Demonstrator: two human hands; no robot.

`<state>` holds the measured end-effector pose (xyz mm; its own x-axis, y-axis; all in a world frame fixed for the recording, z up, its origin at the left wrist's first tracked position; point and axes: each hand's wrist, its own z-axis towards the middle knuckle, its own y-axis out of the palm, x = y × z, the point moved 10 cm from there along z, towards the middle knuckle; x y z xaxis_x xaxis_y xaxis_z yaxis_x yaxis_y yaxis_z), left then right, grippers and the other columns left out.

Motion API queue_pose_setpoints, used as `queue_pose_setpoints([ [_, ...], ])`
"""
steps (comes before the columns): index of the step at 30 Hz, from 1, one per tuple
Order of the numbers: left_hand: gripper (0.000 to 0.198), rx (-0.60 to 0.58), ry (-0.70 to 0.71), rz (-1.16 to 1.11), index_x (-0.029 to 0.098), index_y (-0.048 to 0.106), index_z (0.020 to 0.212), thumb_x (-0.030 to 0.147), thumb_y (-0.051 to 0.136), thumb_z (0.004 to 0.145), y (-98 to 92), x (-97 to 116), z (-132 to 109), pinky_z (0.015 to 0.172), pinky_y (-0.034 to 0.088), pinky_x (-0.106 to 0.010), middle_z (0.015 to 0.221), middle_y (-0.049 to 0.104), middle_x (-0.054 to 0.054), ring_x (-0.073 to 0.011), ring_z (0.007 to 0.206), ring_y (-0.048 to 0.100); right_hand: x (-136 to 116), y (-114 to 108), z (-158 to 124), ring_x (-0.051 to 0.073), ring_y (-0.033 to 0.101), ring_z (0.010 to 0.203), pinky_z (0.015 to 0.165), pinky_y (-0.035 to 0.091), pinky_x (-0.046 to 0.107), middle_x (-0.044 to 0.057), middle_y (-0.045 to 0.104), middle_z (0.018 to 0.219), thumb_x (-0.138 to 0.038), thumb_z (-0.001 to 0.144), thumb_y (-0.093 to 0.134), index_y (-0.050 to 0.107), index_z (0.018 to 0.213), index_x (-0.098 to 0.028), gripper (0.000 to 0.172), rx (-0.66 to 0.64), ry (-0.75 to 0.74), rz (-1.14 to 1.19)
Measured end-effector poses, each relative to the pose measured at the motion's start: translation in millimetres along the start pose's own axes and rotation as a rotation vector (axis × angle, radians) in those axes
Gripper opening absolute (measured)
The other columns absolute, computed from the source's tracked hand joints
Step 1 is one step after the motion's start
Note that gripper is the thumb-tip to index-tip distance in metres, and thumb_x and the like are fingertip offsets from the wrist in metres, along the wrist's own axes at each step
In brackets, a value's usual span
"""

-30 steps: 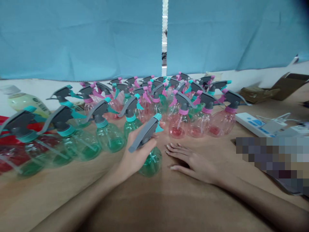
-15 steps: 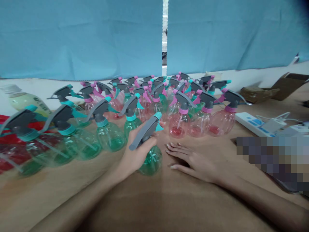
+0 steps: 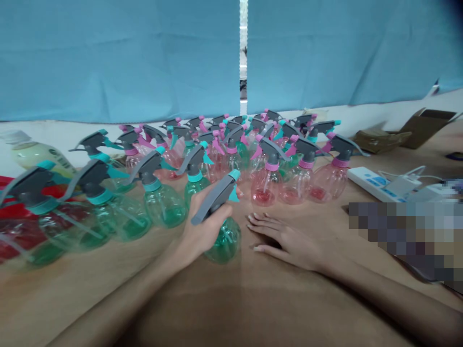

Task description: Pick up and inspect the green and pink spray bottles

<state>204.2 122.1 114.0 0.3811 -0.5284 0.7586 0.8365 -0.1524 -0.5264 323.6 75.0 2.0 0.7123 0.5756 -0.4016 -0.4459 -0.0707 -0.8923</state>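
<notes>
Head view: desk point(image 3: 282, 308), pink bottles point(image 3: 265, 185) toward far edge
Left hand point(image 3: 208, 221): fingers gripping green bottle point(image 3: 226, 243) near top
Green bottle: well apart from far edge
Right hand point(image 3: 294, 243): fingers open, on desk

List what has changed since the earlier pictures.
Only the view shifted slightly, sliding most things a touch left in the picture. Nothing was taken up or let go. The left hand still holds the green spray bottle, the right hand still rests on the table, and the other spray bottles stayed put.
</notes>
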Motion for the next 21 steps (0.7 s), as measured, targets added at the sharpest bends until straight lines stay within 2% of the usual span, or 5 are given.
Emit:
queue_pose_setpoints([
  [5,0.012,0.010,-0.042,-0.108,0.021,0.060,0.077,0.019,0.051,0.070,-0.7,-6,-1,0.064,0.043,-0.029,0.073,0.060,0.002,-0.0162,0.068,0.054,-1,-2,2,0.020,0.033,0.133,0.111,0.027,0.042,0.006,0.041,0.141,-0.051,0.090,0.040,0.039,0.137,-0.020,0.056,0.017,0.003,-0.013],
  [9,0.008,0.037,-0.043,-0.070,0.021,0.059,0.073,0.020,0.052,0.071,-3.9,-7,-1,0.061,0.041,-0.028,0.066,0.056,0.003,-0.0156,0.064,0.051,-4,-5,4,0.021,0.035,0.131,0.111,0.027,0.041,0.008,0.046,0.138,-0.051,0.090,0.041,0.045,0.133,-0.017,0.055,0.035,-0.005,-0.013],
  [13,0.010,0.101,0.009,-0.010,0.023,0.060,0.079,0.022,0.051,0.074,-6.9,-4,1,0.054,0.038,-0.026,0.063,0.052,0.004,-0.0144,0.059,0.046,-6,-11,4,0.023,0.041,0.128,0.107,0.032,0.044,0.009,0.048,0.136,-0.050,0.088,0.046,0.045,0.132,-0.019,0.054,0.073,0.022,0.046],
  [18,0.019,0.151,0.036,-0.034,0.024,0.063,0.089,0.018,0.054,0.074,-1.7,-5,7,0.059,0.041,-0.025,0.071,0.059,0.004,-0.0137,0.062,0.051,-12,-31,5,0.027,0.048,0.121,0.098,0.041,0.047,0.011,0.049,0.135,-0.056,0.081,0.054,0.037,0.136,-0.021,0.068,0.186,0.115,0.196],
  [21,0.031,0.122,0.060,-0.141,0.025,0.061,0.105,0.019,0.057,0.075,8.5,-3,15,0.072,0.046,-0.028,0.086,0.065,0.001,-0.0153,0.074,0.059,-26,-51,12,0.029,0.047,0.122,0.097,0.041,0.048,0.012,0.046,0.136,-0.059,0.074,0.060,0.032,0.137,-0.021,0.078,0.295,0.114,0.235],
])
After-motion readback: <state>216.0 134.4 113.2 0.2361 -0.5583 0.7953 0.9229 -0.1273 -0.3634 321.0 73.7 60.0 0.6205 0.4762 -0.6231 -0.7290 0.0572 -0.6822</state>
